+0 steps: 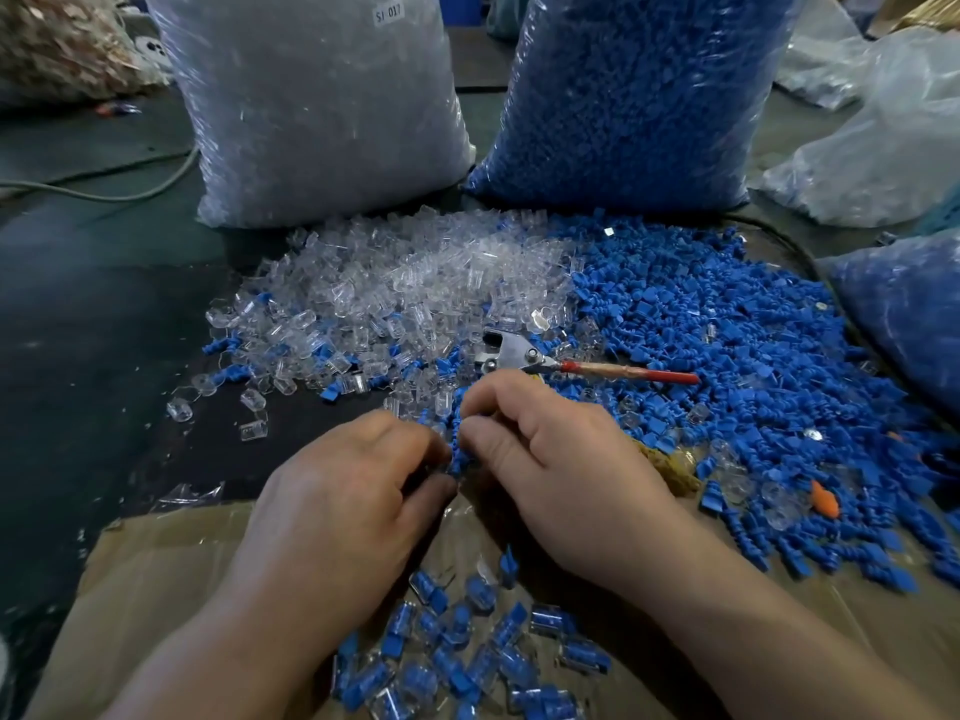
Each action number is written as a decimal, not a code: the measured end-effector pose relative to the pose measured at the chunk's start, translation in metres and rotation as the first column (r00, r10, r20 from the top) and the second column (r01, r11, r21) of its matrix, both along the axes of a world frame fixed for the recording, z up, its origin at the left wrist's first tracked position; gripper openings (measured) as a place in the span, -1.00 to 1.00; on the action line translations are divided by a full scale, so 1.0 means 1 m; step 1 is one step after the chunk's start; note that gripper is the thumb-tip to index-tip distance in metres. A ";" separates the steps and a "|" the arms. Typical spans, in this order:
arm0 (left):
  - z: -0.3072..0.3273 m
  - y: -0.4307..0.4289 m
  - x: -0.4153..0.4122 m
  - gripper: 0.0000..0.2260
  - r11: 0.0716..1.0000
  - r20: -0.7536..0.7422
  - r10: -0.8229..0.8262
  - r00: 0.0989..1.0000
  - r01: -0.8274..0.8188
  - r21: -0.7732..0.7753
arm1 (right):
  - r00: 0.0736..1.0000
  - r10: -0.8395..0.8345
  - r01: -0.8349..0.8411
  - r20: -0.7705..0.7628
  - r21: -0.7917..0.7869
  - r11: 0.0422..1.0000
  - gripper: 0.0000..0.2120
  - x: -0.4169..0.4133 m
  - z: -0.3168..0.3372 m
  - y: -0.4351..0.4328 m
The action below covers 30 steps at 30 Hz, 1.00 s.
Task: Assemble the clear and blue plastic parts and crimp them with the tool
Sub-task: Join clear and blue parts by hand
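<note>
A small assembly workshop, seen from a piecework bench (104, 314). Bulk stock stands at the back: a tall sack of clear parts (322, 111) at 11 o'clock, carrying a stock label (388, 14), and a sack of blue parts (634, 106) at 1 o'clock. More filled sacks (872, 148) crowd 2 to 3 o'clock. Loose clear pieces (415, 283) and blue pieces (727, 356) lie heaped across the centre, a red-handled crimping tool (524, 353) on top. Joined pieces (467, 657) gather on cardboard (156, 574) at 6 o'clock. A left hand (343, 501) and right hand (561, 470) pinch a blue part (457, 454).
</note>
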<state>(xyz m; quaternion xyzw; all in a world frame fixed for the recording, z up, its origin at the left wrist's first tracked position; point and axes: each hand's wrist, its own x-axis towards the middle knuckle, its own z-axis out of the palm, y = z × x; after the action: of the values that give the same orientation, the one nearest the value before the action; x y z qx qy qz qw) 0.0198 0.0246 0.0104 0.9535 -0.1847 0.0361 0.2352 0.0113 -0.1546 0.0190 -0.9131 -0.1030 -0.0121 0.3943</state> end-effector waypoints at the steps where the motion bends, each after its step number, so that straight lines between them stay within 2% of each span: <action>1: -0.001 0.000 0.001 -0.82 1.000 0.011 0.002 1.000 -0.002 0.005 | 1.000 -0.023 0.023 -0.004 0.029 0.999 -0.95 0.001 -0.001 -0.001; 4: -0.004 0.001 0.002 -0.91 0.999 0.036 0.027 0.999 -0.027 -0.020 | 0.998 -0.056 0.055 -0.002 0.101 0.993 -0.97 0.002 -0.003 -0.003; 6: -0.004 0.002 0.001 -0.95 0.975 -0.004 0.120 0.993 -0.119 -0.189 | 0.996 -0.082 0.078 0.020 0.170 0.982 -0.97 0.002 -0.002 -0.004; 9: -0.003 0.002 -0.001 -0.91 0.820 -0.187 0.232 0.954 -0.296 -0.490 | 0.995 -0.102 0.099 -0.007 0.332 0.938 -0.93 0.001 0.002 -0.007; 12: -0.003 0.002 0.000 -0.96 0.638 -0.416 0.102 0.903 -0.381 -0.669 | 0.994 -0.025 0.074 -0.107 0.475 0.877 -0.94 -0.002 0.006 -0.008; 15: 0.001 0.002 -0.002 -0.84 0.466 -0.520 -0.095 0.849 -0.423 -0.777 | 0.984 0.034 0.088 -0.176 0.635 0.767 -0.95 -0.005 0.008 -0.006; 17: 0.003 0.002 -0.003 -0.70 0.439 -0.523 -0.139 0.841 -0.421 -0.794 | 0.979 0.064 0.091 -0.192 0.701 0.707 -0.95 -0.006 0.010 -0.005; 18: 0.004 0.002 -0.002 -0.67 0.438 -0.518 -0.133 0.845 -0.419 -0.795 | 0.981 0.068 0.080 -0.180 0.704 0.706 -0.96 -0.006 0.011 -0.005; 23: 0.003 -0.002 0.000 -0.67 0.438 -0.525 -0.094 0.846 -0.438 -0.785 | 0.998 0.017 0.016 -0.056 0.548 0.836 -0.96 -0.008 0.009 -0.007; 26: 0.003 -0.006 -0.001 -0.72 0.449 -0.483 -0.091 0.871 -0.397 -0.800 | 1.000 -0.004 -0.001 0.010 0.450 0.893 -0.92 -0.009 0.008 -0.005; 30: 0.005 -0.013 -0.004 -0.80 0.482 -0.466 -0.112 0.877 -0.363 -0.798 | 0.971 0.016 -0.038 0.238 0.088 0.995 -0.91 -0.010 0.006 -0.002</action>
<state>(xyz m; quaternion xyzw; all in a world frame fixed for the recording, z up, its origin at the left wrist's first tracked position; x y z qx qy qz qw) 0.0157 0.0119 0.0153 0.6936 -0.0071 -0.0840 0.7154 0.0018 -0.1570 0.0248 -0.8845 -0.1609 -0.1206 0.4210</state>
